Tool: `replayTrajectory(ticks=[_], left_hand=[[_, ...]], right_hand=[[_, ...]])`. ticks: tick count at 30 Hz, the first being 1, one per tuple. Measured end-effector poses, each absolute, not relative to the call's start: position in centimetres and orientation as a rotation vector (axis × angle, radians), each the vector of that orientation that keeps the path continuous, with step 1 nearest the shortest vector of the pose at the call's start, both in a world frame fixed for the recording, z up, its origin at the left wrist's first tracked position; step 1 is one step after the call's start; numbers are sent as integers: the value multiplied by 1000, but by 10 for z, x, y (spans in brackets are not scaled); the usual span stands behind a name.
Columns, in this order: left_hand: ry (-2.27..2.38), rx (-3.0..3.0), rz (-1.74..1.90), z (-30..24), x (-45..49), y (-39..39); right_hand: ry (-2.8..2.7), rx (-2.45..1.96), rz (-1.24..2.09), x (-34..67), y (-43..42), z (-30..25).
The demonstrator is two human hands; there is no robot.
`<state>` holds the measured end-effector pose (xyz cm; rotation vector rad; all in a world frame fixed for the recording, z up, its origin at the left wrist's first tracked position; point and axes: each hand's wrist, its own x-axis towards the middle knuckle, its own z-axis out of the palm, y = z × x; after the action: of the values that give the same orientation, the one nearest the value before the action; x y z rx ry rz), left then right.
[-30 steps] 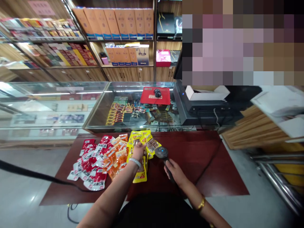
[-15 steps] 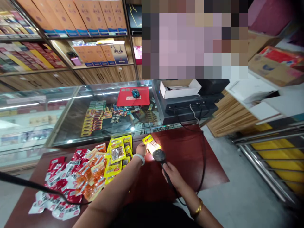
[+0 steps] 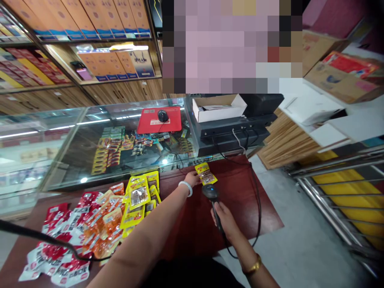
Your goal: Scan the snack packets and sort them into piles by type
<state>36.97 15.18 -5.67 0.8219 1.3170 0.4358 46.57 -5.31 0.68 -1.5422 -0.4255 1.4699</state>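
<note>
My left hand [image 3: 193,179] pinches the left edge of a yellow snack packet [image 3: 206,173] low over the dark red tabletop [image 3: 180,224]; whether the packet touches the surface I cannot tell. Wrapped round the handle of a black barcode scanner [image 3: 210,192] is my right hand [image 3: 223,218], with the scanner head just in front of the packet and a small blue light showing on top. To the left lie several more yellow packets [image 3: 139,195], partly behind my left forearm. Orange packets [image 3: 112,220] and red-and-white packets [image 3: 70,264] are heaped beyond them.
A glass display counter [image 3: 69,160] borders the table's far side, bearing a red mat [image 3: 144,125] with a mouse [image 3: 163,116]. A black machine [image 3: 231,130] carries a white open box [image 3: 220,114]. The scanner's cable [image 3: 259,200] loops right. Metal rails [image 3: 327,216] stand farther right.
My left hand has carried the yellow packet rightward, and its printed face gives way to a side with a clear window. The scanner's bright light on it is gone. The view has shifted slightly.
</note>
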Motion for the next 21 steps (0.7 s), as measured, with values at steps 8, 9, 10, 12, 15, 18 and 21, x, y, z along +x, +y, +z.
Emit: replayTrajectory(ticks=[8,9,10,12,15,18,21], left_hand=[[1564,1180,432,-17,273,130],[1683,1362,428,-9,248,124],[1846,1502,421,-1,222,119],[2167,1630,366,13,176,107],[2472,1513,154,21,126,95],[2476,1400,-9,19,102,93],[2391,1398,-84,14,93,98]], right_hand=[[-460,-1563,1521,462,-53,2],[-483,-1555,1531,458,-53,3],[-506,-1546,1543,454,-52,5],[-531,-1536,1572,444,-50,7],[-558,-1538,1607,429,-48,10],[-598,-1547,1627,418,-47,11],[-635,-1541,1630,411,-47,12]])
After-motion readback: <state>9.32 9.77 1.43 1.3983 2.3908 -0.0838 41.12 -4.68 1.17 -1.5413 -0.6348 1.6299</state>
